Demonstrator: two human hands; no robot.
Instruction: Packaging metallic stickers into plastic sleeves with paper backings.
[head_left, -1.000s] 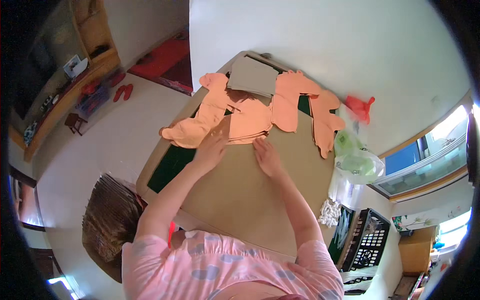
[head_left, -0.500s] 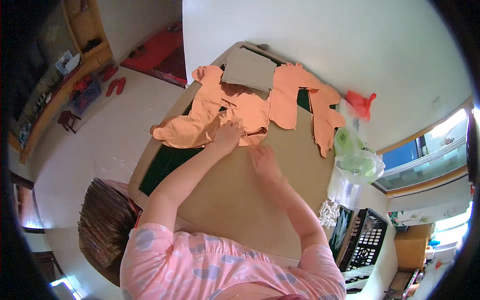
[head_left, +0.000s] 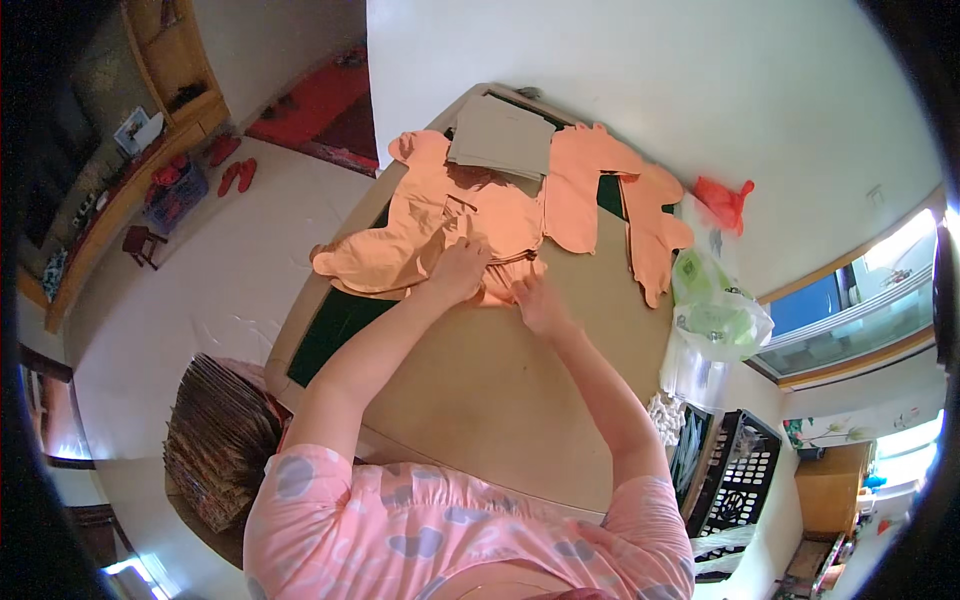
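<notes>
Several flat, shiny orange foil shapes with rounded lobes, like uninflated foil balloons, lie in stacks across the far half of the table. My left hand (head_left: pixel 460 272) is closed on the crinkled edge of the middle foil stack (head_left: pixel 505 218), fingers bent over it. To its right, my right hand (head_left: pixel 543 303) pinches the near flap of an orange foil shape (head_left: pixel 497 288), which hangs toward me over the brown board. The fingertips are small and partly hidden. Grey-brown cardboard sheets (head_left: pixel 502 138) rest on top of the foil at the back.
The table (head_left: pixel 450 380) carries a brown board over a dark green surface. On its right lie a clear plastic bag (head_left: pixel 715 320), a red bag (head_left: pixel 722 203) and small white pieces (head_left: pixel 667 418). A black crate (head_left: pixel 735 480) stands beside them. At lower left sits a stack of folded brown sheets (head_left: pixel 218 440).
My right hand has moved up and right to the foil's near edge and now pinches it. The near flap has spread a little toward me. My left hand stays about where it was.
</notes>
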